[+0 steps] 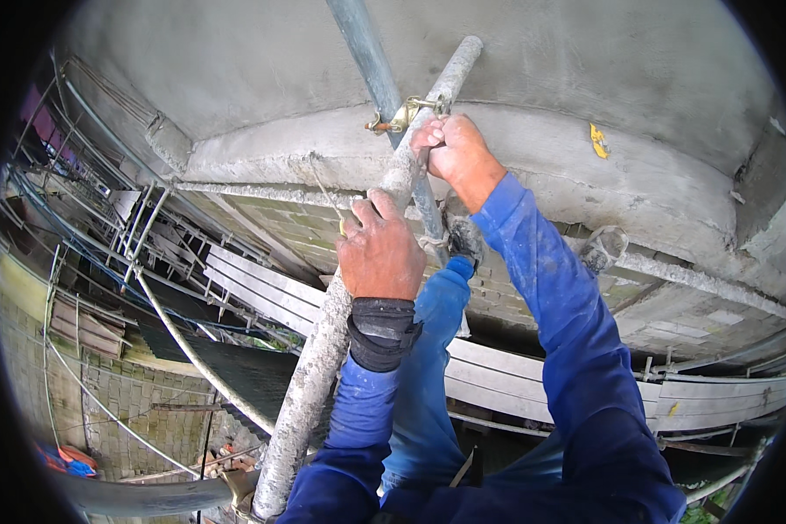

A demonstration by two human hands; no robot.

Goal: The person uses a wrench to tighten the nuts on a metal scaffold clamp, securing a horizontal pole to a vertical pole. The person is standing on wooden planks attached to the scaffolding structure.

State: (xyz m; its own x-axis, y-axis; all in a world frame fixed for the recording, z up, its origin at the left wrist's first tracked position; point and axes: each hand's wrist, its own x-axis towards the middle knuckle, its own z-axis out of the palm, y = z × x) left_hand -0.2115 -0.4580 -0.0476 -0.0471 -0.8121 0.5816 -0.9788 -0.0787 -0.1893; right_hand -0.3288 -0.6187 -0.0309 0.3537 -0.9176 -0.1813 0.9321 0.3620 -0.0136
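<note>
A cement-crusted scaffold tube (pixel 310 384) slants from the lower left up to the concrete wall. My left hand (pixel 380 249) is closed over its middle, with a black band around the wrist. Farther up, my right hand (pixel 463 157) is curled against the tube, just below a metal scaffold clamp (pixel 409 112); whatever its fingers pinch is hidden. That clamp sits where the tube crosses a grey steel upright (pixel 364 52). A thin bent wire (pixel 326 188) sticks out beyond my left hand. My blue sleeves are spotted with cement.
Smooth grey concrete wall (pixel 576 52) rises ahead, above a rough ledge (pixel 279 148). My jeans-clad leg (pixel 432 367) reaches toward the upright. Far below are scaffold poles, white planks (pixel 506 380), and block paving (pixel 140 402). A horizontal tube (pixel 140 498) crosses the lower left.
</note>
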